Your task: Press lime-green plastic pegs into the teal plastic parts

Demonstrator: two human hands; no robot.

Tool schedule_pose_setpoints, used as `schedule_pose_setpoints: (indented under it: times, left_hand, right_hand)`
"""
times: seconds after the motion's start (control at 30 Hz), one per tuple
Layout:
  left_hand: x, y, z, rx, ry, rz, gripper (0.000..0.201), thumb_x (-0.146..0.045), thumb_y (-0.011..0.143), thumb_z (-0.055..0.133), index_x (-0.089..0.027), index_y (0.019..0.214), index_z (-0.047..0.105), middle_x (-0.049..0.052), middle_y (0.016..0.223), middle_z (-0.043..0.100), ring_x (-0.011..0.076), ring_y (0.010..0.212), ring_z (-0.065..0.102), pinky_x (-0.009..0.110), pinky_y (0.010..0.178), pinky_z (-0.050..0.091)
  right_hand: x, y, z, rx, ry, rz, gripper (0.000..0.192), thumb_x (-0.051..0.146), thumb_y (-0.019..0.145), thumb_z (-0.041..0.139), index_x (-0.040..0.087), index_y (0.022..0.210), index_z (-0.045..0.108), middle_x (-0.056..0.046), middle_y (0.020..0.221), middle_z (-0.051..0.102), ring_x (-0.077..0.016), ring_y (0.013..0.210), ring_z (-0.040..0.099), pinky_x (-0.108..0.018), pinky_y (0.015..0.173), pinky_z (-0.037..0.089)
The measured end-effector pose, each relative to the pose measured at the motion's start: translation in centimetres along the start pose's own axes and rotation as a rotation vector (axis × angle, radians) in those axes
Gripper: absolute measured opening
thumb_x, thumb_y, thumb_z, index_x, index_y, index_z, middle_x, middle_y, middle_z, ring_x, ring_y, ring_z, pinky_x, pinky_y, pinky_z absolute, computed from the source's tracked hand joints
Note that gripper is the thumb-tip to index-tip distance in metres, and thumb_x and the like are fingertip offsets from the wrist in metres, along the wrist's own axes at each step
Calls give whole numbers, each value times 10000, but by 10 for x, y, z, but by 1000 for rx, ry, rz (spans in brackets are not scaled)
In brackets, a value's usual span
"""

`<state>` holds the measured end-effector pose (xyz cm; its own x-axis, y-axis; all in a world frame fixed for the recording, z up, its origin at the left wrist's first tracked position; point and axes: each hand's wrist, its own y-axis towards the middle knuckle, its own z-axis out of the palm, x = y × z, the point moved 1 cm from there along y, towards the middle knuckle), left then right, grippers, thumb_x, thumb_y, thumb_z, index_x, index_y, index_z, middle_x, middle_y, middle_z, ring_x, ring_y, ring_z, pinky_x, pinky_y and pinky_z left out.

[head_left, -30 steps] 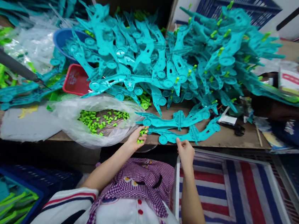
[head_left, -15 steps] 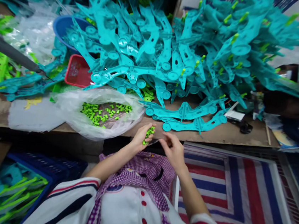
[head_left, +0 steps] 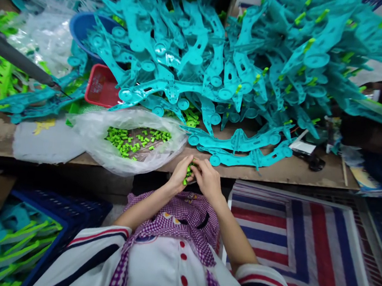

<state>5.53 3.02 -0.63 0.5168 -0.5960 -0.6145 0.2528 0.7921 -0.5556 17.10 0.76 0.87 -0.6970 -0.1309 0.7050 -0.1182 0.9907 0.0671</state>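
Note:
A small heap of bright green plastic pieces (head_left: pixel 187 174) lies in my left hand (head_left: pixel 177 176), whose fingers curl round them at the table's front edge. My right hand (head_left: pixel 208 182) meets it from the right, thumb and fingers pinched together against those pieces. What sits between the right fingertips is hidden. Just left of the hands, an open clear plastic bag (head_left: pixel 89 134) holds many more loose green pieces (head_left: pixel 122 144). Two long teal plastic parts (head_left: pixel 245 142) with round discs at their ends lie on the table, beyond and right of my hands.
A tall pile of teal parts (head_left: pixel 195 39) covers the back of the table. Left of it are a blue basin (head_left: pixel 78 31), a red tray (head_left: pixel 97 90) and a dark rod-like tool (head_left: pixel 16 54). Below stand a blue crate (head_left: pixel 49 255) and a striped sheet (head_left: pixel 323 248).
My right hand has moved left, from apart to touching the green pieces in my left hand. Its fingers have closed into a pinch. The left hand keeps its hold; the view has shifted slightly.

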Motion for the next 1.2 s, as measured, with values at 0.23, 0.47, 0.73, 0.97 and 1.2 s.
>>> schedule_pose_setpoints:
  times: [0.23,0.47,0.73,0.97,1.2]
  left_hand:
    - [-9,-1,-9,-54,95,64,463,-539,687,774,-161,745,514,-84,492,489,11,334,369,110,304,187]
    - [-12,-12,-26,-55,96,118,454,-546,715,757,-143,794,563,-83,545,489,3,356,356,114,306,165]
    - [-9,-46,-60,-66,256,32,577,-553,711,768,-92,1046,680,10,751,643,-4,383,370,139,310,169]
    - [-45,-65,-77,-196,264,66,576,-547,688,784,-111,1052,693,19,793,663,-12,384,349,137,317,140]
    - [-75,8,30,189,717,311,378,-443,892,605,-127,1076,702,29,776,693,37,438,441,175,417,332]
  right_hand:
    - [6,23,-4,137,0,-76,289,263,986,445,235,1234,592,-85,1149,654,-208,1016,640,-302,812,500]
    - [21,32,-7,228,-57,-106,183,268,982,493,214,1104,619,-68,1060,667,-191,907,656,-293,754,477]
    - [6,20,-2,360,64,-236,244,312,997,475,195,1135,638,-98,1102,704,-220,1037,670,-343,880,515]
    - [-64,-8,-34,-27,351,242,375,524,922,543,191,1057,651,-8,610,656,-171,505,630,-301,546,540]
    - [-89,2,-62,-356,479,256,397,568,816,664,217,993,606,-62,950,726,-196,819,709,-343,717,592]
